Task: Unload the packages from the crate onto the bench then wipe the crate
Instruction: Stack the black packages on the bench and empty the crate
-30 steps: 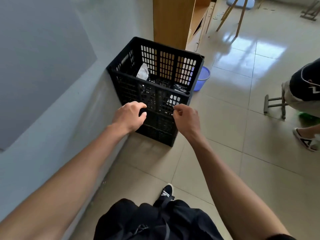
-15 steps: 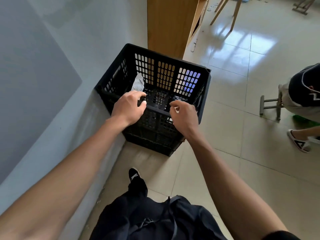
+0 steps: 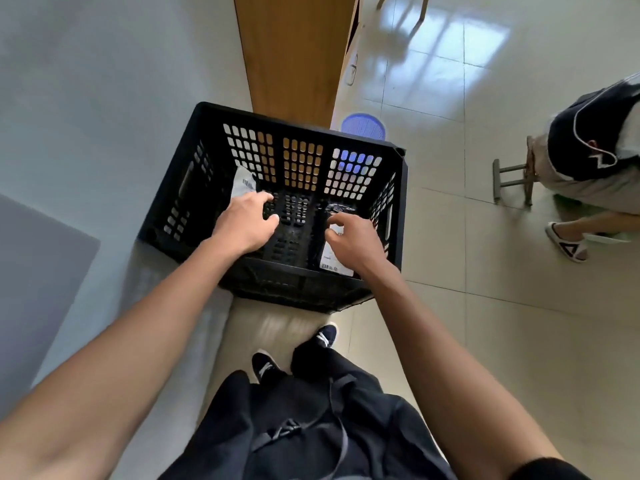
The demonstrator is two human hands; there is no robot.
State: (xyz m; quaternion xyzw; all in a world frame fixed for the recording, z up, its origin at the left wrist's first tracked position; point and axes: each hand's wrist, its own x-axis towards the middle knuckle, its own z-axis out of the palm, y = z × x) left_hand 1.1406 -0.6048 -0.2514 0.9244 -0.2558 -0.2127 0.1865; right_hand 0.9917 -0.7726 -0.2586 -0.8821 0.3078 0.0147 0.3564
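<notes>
a single head-worn wide-angle view looks steeply down from above the black crate (image 3: 194, 188), close over it, facing the wooden cabinet (image 3: 294, 53) just beyond the crate.

One black crate (image 3: 277, 285) on the floor, two packages inside: one white package (image 3: 242, 183) at the far left wall, one black package (image 3: 330, 237) with a white label at the near right. Two hands over the crate, left hand (image 3: 242, 223) and right hand (image 3: 353, 240). One blue basket (image 3: 363, 125) behind the crate, one wooden cabinet (image 3: 294, 53), one stool (image 3: 516, 174) at right with one seated person (image 3: 595, 150).
</notes>
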